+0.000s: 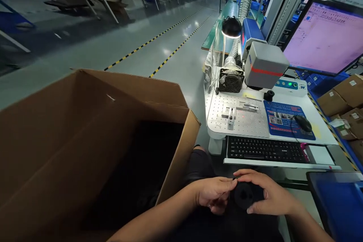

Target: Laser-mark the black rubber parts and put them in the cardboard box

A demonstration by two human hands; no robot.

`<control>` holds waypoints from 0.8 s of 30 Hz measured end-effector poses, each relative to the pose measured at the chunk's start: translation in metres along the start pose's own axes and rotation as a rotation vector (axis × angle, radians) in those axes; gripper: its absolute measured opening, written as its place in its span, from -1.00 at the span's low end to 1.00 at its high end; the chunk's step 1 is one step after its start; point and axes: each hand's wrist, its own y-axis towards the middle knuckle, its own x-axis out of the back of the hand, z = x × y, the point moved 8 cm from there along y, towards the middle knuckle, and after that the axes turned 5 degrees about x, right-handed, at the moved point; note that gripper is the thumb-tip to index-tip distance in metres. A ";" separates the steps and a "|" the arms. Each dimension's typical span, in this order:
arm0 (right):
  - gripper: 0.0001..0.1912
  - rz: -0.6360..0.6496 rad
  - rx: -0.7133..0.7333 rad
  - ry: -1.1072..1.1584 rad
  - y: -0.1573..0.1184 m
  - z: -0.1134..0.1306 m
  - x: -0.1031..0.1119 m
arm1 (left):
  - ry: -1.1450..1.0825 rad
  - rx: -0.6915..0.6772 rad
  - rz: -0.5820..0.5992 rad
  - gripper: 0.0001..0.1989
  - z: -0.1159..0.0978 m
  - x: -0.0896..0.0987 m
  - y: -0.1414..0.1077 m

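- While both hands met low in the view, a black round part (243,195) sat between them, above the lap, holed face up; clock bearings below run from it.
- Left hand (217,193) at 9 o'clock: thumb and fingertips nearly closed, pinching the part's upper-left edge; other fingers curled loosely.
- Right hand (269,193) at 3 o'clock: fingers half open in a C, tips over the 12 o'clock edge, thumb at about 5; had hold of the same part. Couldn't tell how firmly; underside hidden.
- Large open carton (177,159) at 10 o'clock, near the left forearm; its dark interior was too dim to read.
- Keyboard (263,149) on a pull-out shelf at 1 o'clock, near the hands.
- Beyond it at 12, a perforated plate (244,124) on the white bench carried two metal fixtures (231,115).
- Mouse (303,123) at 1 o'clock, on a blue mat (278,115).
- Grey machine head (266,62) hung over the bench at 12, fan (231,81) just left of it.
- Monitor (326,38), lit, farther out at 1.
- Blue tray (337,204) at 3, beyond the right forearm.
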 end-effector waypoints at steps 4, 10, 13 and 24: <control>-0.36 -0.170 -0.089 0.021 -0.010 -0.019 0.006 | -0.056 -0.066 0.091 -0.24 -0.005 -0.001 -0.001; -0.50 -0.533 -0.083 -0.110 0.008 -0.045 0.060 | -0.013 -0.109 0.097 -0.08 -0.001 0.000 -0.014; -0.51 -0.753 -0.119 -0.236 0.039 -0.061 0.105 | -0.052 -0.174 0.017 -0.29 -0.002 0.004 -0.022; -0.46 -0.880 -0.286 -0.574 0.153 -0.112 0.192 | -0.122 -0.584 -0.569 -0.21 0.014 0.120 -0.147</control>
